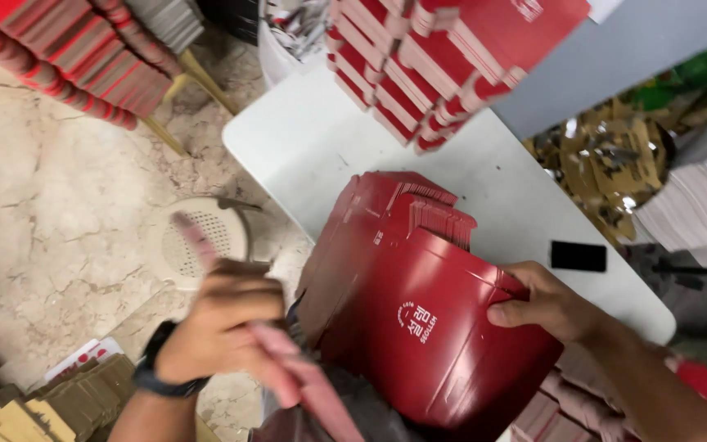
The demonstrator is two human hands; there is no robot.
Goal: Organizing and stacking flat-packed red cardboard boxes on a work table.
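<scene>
The left hand (pixel 222 327) is closest, low down, with a dark band on its wrist. Its fingers are curled shut around a thin pink strip (pixel 288 360), which looks blurry. Just beside it, the right hand (pixel 546 304) grips the right edge of a stack of flat red boxes (pixel 407 327), thumb on top and the other fingers tucked behind. The red card is shiny and smooth, with folded flaps and white marks on the front. The stack stands on its edge at the near side of the white table (pixel 304 139), and its bottom hangs past the near edge. The table top is plain and smooth with round corners. A small black flat thing (pixel 578 256) lies near the table's right edge, with bare table between it and the stack. At the far edge sits another pile of red boxes (pixel 419 65), stacked like steps. Left of the table is pale, cracked stone floor (pixel 59 213) with room to move, and a round cream stool (pixel 198 241) with little holes. More red boxes (pixel 75 49) lean at the far left.
</scene>
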